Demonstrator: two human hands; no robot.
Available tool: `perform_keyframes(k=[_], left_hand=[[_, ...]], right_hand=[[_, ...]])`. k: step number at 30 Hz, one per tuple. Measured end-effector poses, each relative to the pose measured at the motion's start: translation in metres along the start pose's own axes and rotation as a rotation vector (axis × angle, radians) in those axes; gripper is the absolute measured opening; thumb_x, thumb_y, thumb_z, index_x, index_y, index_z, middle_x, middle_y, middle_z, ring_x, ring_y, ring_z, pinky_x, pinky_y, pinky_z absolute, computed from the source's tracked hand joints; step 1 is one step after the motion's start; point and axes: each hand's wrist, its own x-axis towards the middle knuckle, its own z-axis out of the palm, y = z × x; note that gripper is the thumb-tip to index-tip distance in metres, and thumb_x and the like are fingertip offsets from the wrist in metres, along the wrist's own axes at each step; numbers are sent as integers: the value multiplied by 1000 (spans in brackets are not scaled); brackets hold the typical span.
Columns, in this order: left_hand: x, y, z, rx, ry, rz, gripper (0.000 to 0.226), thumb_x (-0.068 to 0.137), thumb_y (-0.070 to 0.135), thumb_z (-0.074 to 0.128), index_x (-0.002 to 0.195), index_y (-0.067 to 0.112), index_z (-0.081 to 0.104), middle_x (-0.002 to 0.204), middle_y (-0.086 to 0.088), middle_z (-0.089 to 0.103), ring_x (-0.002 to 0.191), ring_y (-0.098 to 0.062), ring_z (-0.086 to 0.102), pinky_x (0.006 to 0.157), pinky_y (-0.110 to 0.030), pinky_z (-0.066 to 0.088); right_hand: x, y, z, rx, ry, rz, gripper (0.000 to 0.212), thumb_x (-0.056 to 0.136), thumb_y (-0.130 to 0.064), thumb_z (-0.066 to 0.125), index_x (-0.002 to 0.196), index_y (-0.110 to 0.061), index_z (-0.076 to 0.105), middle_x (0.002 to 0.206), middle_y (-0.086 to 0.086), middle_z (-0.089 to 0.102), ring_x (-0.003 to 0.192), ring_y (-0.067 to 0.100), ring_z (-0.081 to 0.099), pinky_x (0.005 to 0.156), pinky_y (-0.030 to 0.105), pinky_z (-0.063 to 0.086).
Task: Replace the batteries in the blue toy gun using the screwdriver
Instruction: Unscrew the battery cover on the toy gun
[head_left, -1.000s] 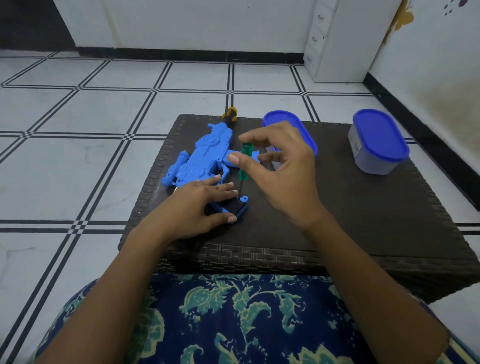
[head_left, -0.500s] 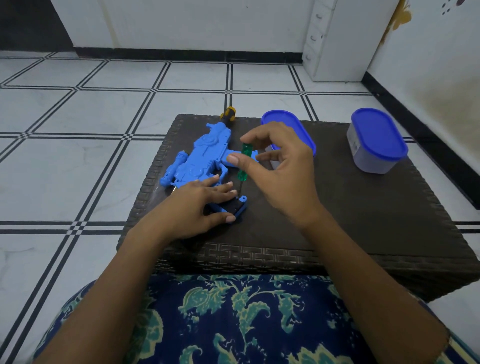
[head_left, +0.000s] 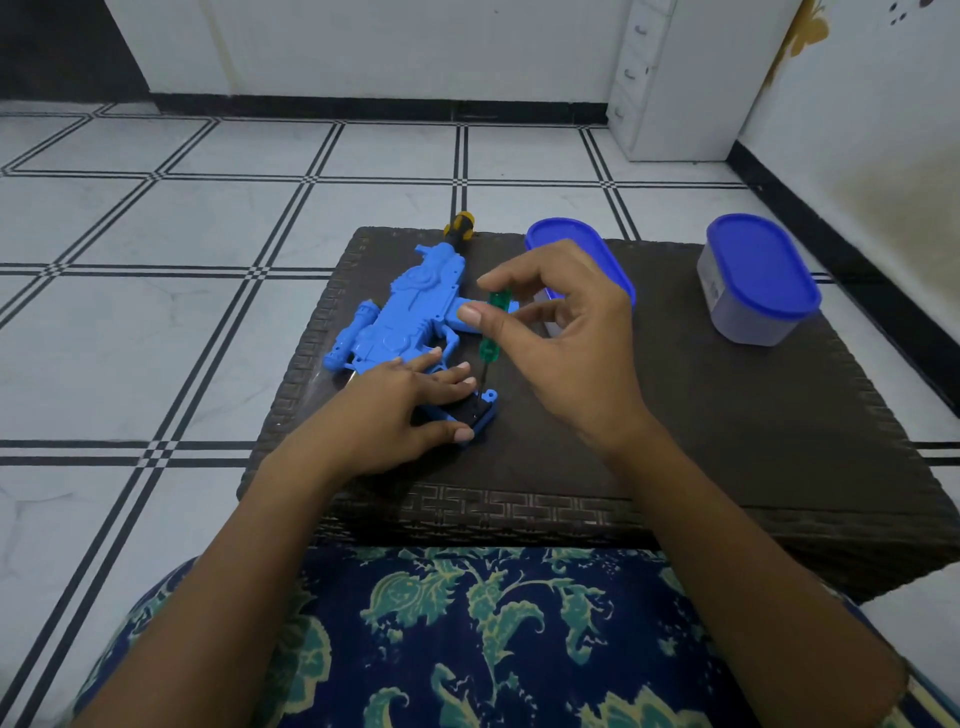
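The blue toy gun (head_left: 410, 317) lies on the dark woven table (head_left: 675, 415), muzzle toward the left edge. My left hand (head_left: 400, 415) presses flat on the gun's grip, whose blue end with a dark opening (head_left: 480, 415) shows past the fingers. My right hand (head_left: 566, 343) pinches the green-handled screwdriver (head_left: 491, 332) between thumb and fingers. The tool stands nearly upright, its thin shaft reaching down to the grip end near a small blue tab.
A second screwdriver with a yellow and black handle (head_left: 460, 228) lies behind the gun at the table's far edge. One blue-lidded container (head_left: 582, 254) sits behind my right hand, another (head_left: 756, 291) at the far right. Tiled floor surrounds the table; my patterned lap is below.
My right-hand fingers have shifted slightly around the green handle, as in turning it. The left hand and the gun have stayed in place.
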Motion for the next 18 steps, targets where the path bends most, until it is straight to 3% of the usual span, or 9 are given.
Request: perform_keyframes(k=[5,12,18], left_hand=[[1,-1,1,5,7,3,61,81,55,64,135,30,52,145,20,41,144,-6,19,117,-45,23],[2,-2,1,-13,13,11,60,81,49,66,135,29,52,144,20,41,144,-5,18,117,-45,25],[1,1,-2,-3,6,5,60,81,48,67,136,29,51,145,20,41,144,-4,19,118,-43,24]], right_hand=[[-2,-3,-1,104,-51,80,24,81,0,75,101,-11,68,95,2,69,91,10,66,70,19,53],[-2,-3,-3,72,6,87,17,82,1,73,95,-8,68,91,2,70,88,12,68,69,29,60],[3,-5,-10,78,81,59,14,83,1,73,96,-2,68,93,9,70,88,15,68,68,28,59]])
